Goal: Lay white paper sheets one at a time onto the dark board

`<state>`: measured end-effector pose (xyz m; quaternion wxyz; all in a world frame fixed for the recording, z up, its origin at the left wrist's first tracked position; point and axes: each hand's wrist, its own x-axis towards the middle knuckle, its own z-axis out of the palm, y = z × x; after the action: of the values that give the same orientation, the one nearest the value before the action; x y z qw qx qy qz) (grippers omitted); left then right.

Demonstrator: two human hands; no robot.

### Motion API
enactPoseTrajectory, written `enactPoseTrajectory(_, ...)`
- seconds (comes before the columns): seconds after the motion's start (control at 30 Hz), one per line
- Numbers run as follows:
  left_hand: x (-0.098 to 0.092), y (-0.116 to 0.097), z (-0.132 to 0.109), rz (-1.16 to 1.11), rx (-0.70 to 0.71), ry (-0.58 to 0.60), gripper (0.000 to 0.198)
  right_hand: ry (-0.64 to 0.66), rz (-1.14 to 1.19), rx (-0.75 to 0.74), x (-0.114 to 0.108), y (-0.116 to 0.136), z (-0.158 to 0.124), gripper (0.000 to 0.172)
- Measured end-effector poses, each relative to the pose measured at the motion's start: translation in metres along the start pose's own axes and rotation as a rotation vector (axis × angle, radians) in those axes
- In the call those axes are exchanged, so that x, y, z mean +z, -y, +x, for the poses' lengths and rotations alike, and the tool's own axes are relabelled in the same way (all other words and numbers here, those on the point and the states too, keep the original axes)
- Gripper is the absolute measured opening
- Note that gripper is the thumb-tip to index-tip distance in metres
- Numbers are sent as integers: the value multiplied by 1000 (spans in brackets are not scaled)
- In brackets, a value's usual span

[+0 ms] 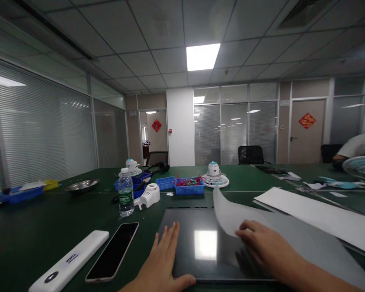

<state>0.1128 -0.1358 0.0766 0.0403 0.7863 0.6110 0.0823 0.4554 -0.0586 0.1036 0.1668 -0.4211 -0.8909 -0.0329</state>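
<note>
The panel [197,223], dark and glossy, lies flat on the green table [88,215] and serves as reference for all positions below.

Left hand [164,255]: spread flat, grasping nothing; fingers rest at the panel's left side, thumb by its near edge. Right hand [261,243]: raised over the panel's right half, thumb and fingers closed on the edge of the sheet [298,235]. The sheet is thin and translucent; its free left corner curls up above the panel's far edge, and the remainder extends beyond the panel's right side. Whether any part of it adheres to the panel cannot be determined, the right forearm covering part of the overlap.

Assessment: the step in hand appears to be controlling the sheet over the panel. The left hand's steadying position is judged sound; pressure should be kept to the margin, as the gloss will likely take fingerprints. The right hand should guide the sheet slowly and evenly at a low angle; a hard pinch or sudden pull could crease it. Supporting the curled corner as well would limit flapping. The white boards [316,215], right of the panel, lie close to the sheet and may snag it.
</note>
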Motion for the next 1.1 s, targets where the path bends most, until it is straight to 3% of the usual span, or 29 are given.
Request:
enactPoseTrajectory(0.13, 21, 17, 2, 65, 157, -315, 119, 90, 83, -167, 14, 58, 9, 32)
enactPoseTrajectory(0.2, 20, 21, 2, 107, 226, -389, 112, 107, 128, -230, 19, 72, 16, 36)
enactPoseTrajectory(0.33, 1, 16, -2, 193, 199, -279, 75, 226, 242, -336, 11, 72, 24, 49)
enactPoseTrajectory(0.43, -14, 7, -6, 208, 134, -250, 66, 309, 349, -264, -2, 57, 16, 52)
enactPoseTrajectory(0.53, -25, 1, -7, 162, 52, -209, 66, 291, 399, -117, -7, 24, 0, 56)
enactPoseTrajectory(0.6, -31, -1, -7, 100, 16, -61, 65, 208, 328, -32, -3, -13, -11, 56)
enactPoseTrajectory(0.67, -34, -5, -6, 58, -13, 60, 66, 74, 179, 9, 3, -62, -20, 55)
enactPoseTrajectory(0.73, -36, -9, -5, 65, -45, 85, 69, -83, -12, -1, 8, -122, -27, 52)
enactPoseTrajectory(0.8, -37, -14, -5, 90, -50, 79, 71, -181, -186, 119, 12, -181, -35, 56)
enactPoseTrajectory(0.9, -35, -18, -3, 112, -37, 48, 75, -120, -314, 425, 16, -252, -49, 68)
enactPoseTrajectory(1.0, -32, -15, 1, 104, -30, 19, 74, -56, -285, 572, 18, -282, -63, 66)
enactPoseTrajectory(1.1, -28, -9, 4, 72, -27, 45, 65, -31, -266, 628, 19, -279, -69, 58)
